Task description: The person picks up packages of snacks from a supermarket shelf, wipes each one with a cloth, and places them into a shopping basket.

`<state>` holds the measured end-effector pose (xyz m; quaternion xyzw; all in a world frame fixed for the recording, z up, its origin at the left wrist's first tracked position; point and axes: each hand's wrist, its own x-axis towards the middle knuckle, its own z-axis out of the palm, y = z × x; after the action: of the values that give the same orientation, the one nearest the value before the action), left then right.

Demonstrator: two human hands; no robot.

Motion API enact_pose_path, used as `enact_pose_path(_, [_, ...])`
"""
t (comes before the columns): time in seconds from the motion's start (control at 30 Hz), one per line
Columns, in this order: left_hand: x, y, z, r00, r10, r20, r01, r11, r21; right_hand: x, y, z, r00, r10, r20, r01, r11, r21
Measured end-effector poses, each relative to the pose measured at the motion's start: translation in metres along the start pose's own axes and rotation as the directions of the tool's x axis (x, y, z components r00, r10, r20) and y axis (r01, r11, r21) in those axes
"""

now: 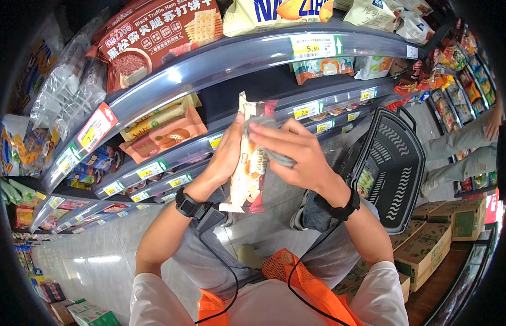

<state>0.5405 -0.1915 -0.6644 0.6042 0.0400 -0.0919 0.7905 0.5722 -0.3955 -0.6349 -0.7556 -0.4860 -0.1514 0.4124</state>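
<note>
My left hand (223, 157) holds a long snack packet (248, 175) by its left edge, in front of the shelves. The wrapper is cream with a dark red side and bears writing and a food picture. In my right hand (297, 155) is a grey cloth (279, 157), bunched under the fingers and pressed against the packet's upper part. The cloth and fingers hide some of the wrapper. Behind the hands, the dark shelf board (228, 93) bears brown and yellow snack packets (167, 136) on the left and a teal packet (324, 69) on the right.
A black plastic basket (393, 179) stands at my right with a green packet (365, 183) inside. Cardboard boxes (426, 248) are stacked behind it. Another person's legs (461, 150) show at far right. Above, a cracker packet (155, 40) overhangs the curved shelf edge (175, 77). Tiled floor (102, 244) lies below.
</note>
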Motion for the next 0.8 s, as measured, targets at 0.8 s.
enact_pose_path(0.8, [-0.024,0.016,0.023,0.979,-0.033,0.203,0.076,0.975,-0.21,0.002,0.032,-0.018,0.997,0.073,-0.034,-0.077,0.986,-0.147])
